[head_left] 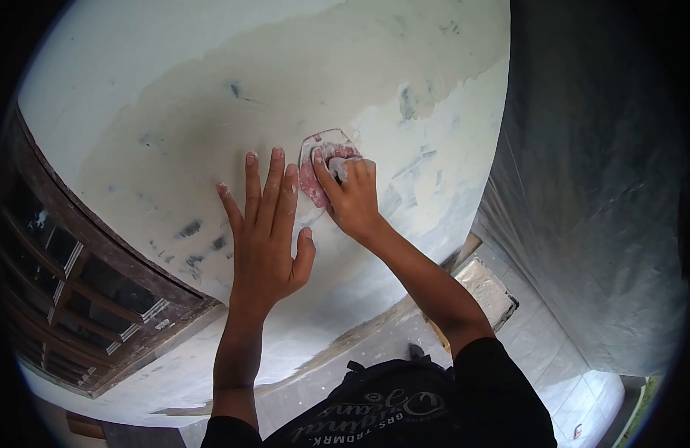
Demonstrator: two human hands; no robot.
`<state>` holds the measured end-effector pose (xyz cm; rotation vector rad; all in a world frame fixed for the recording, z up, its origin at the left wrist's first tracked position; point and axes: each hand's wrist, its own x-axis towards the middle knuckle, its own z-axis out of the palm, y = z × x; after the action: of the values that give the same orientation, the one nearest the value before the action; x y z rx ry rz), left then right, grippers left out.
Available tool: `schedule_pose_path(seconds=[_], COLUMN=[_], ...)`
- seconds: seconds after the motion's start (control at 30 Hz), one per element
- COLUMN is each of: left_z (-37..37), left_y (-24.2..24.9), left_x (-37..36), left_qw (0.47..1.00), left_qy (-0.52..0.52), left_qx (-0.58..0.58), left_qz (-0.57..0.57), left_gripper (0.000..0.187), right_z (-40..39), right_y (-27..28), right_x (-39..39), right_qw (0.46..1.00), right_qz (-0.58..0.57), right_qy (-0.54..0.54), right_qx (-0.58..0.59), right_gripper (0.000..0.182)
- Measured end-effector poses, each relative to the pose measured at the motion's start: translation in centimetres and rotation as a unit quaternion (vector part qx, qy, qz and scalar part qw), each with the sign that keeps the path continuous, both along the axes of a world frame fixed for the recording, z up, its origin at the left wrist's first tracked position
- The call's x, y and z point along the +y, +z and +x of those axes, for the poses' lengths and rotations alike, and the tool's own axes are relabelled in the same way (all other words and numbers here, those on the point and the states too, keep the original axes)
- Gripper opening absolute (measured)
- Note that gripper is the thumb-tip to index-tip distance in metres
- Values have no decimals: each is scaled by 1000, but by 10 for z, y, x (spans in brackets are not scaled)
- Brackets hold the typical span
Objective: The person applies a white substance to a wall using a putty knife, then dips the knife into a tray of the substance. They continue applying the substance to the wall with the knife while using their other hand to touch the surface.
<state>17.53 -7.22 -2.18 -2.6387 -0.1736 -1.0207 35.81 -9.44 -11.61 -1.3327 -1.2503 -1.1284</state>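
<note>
My right hand (354,200) grips a red, many-sided sanding pad (312,185) caked with white dust. Its face lies against the plastered wall (210,112), and my fingers cover part of its back. To the left of the pad, my left hand (266,250) is open, its fingers spread against the same wall and holding nothing. White powder marks several fingertips. Around both hands the wall shows beige and white patches with dark grey smears.
A brown wooden frame with glass panes (76,276) borders the wall at left. Translucent plastic sheeting (584,194) hangs along the right. Below, a white-smeared slab (483,291) sits on the grey tiled floor (539,343).
</note>
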Motion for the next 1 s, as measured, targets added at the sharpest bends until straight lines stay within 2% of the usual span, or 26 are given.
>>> schedule_pose_path(seconds=[0.07, 0.2, 0.3, 0.33, 0.4, 0.5, 0.6, 0.67, 0.73, 0.8, 0.87, 1.0], left_z=[-3, -12, -17, -16, -13, -7, -6, -8, -15, -17, -16, -5], left_y=[0, -4, -5, -5, -4, -3, -5, -6, -8, -9, -9, -6], left_x=[0, 2, 5, 5, 3, 0, -1, 0, 3, 5, 6, 1], left_qw=[1000, 1000, 1000, 999, 999, 1000, 1000, 1000, 1000, 999, 999, 999], left_qy=[2, 14, 27, 34, 32, 21, 13, 14, 21, 33, 40, 27], left_qx=[-2, -9, -3, 3, 4, -1, -5, -9, -9, -4, 6, 1], left_qz=[5, -8, -14, -12, -15, -13, -10, -9, -22, -18, -15, -17], left_gripper=[78, 78, 79, 80, 80, 80, 81, 81, 80, 81, 81, 81], right_z=[-1, -14, -15, -14, -7, 1, 4, 2, -1, -1, -2, 14], right_y=[-19, -94, -107, -96, -47, 1, -11, -50, -91, -100, -87, -15], right_x=[9, -12, -28, -29, -27, -10, 5, 0, -11, -26, -33, -18], right_qw=[999, 995, 994, 994, 998, 999, 998, 997, 996, 995, 994, 1000], right_qz=[-31, -90, -80, -83, -9, 5, -50, -55, -71, -76, -82, -18], right_qy=[3, 30, 60, 60, 65, 35, 15, 9, 56, 65, 68, 16], right_qx=[-31, 22, 31, 33, 8, -26, -48, -59, -15, -6, 7, -9], right_gripper=[53, 48, 49, 49, 50, 52, 52, 52, 51, 51, 51, 51])
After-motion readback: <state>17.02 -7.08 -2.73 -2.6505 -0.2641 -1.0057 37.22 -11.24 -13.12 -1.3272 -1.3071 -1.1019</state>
